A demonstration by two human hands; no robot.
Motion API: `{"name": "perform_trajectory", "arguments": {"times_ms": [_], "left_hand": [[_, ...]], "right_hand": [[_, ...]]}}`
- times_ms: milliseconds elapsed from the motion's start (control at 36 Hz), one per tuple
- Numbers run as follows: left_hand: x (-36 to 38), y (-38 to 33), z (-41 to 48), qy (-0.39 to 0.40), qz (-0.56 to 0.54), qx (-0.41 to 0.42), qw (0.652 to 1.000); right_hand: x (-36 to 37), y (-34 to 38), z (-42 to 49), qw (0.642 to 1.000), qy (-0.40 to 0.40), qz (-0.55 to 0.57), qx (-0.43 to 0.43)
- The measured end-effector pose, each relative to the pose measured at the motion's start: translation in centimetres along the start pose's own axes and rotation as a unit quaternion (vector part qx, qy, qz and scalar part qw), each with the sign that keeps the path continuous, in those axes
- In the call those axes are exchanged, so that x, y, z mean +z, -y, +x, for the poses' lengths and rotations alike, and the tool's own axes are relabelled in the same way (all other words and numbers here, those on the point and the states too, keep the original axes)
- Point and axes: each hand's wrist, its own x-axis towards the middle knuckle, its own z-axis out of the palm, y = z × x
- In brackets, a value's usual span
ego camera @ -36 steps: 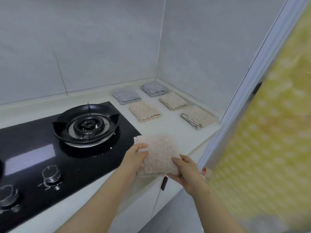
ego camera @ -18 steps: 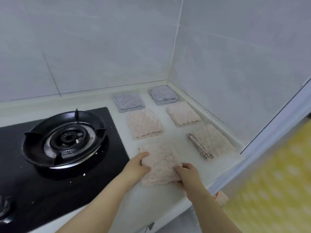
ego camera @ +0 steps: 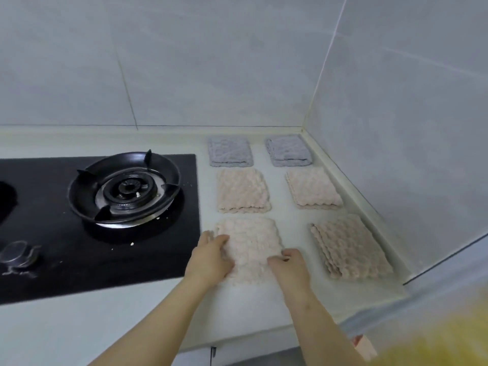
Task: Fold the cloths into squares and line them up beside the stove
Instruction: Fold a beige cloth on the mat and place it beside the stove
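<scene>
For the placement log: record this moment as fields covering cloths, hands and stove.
layout: six folded cloths, two columns of three, on the countertop right of the stove
back row: back-left grey cloth, back-right grey cloth
middle row: middle-left pink cloth, middle-right pink cloth
front row: front-left pink cloth, front-right beige cloth
left hand: holds the front-left pink cloth's left edge
right hand: holds its near right edge
burner: no pot on it
</scene>
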Motion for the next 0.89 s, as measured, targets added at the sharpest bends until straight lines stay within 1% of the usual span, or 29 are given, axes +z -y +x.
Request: {"name": "perform_trajectory", "arguments": {"times_ms": [56,139,222,278,389,472,583,750,889], "left_hand": [[-0.1,-0.1,-0.6,-0.034,-0.029,-0.001,0.999],[-1.3,0.0,-1.8,-0.088,-0.073,0.003,0.993],[-3.5,0.5,-3.4,-0.134,-0.138,-0.01,0.981],[-5.3,1.3,-4.9,-0.159,-0.183,-0.032,0.97],[-9.3,4.6,-8.3,-0.217,-0.222,-0.057,0.949],[-12.2,8.1,-11.7,-0.257,-0.251,-0.086,0.929],[-15.9,14.2,-17.0,-0.307,-0.275,-0.105,0.905],[-20.8,24.6,-26.3,-0.378,-0.275,-0.171,0.868],[-24.3,32.6,-34.0,-0.418,-0.259,-0.216,0.844]], "right_hand": [[0.0,0.8,-0.2,0.996,-0.026,-0.081,-0.025],[0.6,2.9,-1.4,0.99,-0.025,-0.095,-0.105],[2.1,4.9,-3.2,0.979,0.036,-0.09,-0.178],[3.7,6.0,-4.5,0.973,0.083,-0.074,-0.202],[8.1,7.5,-8.1,0.954,0.154,-0.068,-0.246],[11.9,8.3,-11.9,0.933,0.211,-0.084,-0.278],[17.8,9.4,-18.0,0.905,0.281,-0.094,-0.306],[27.3,9.3,-29.4,0.858,0.38,-0.112,-0.327],[34.9,8.6,-38.2,0.829,0.438,-0.1,-0.334]]}}
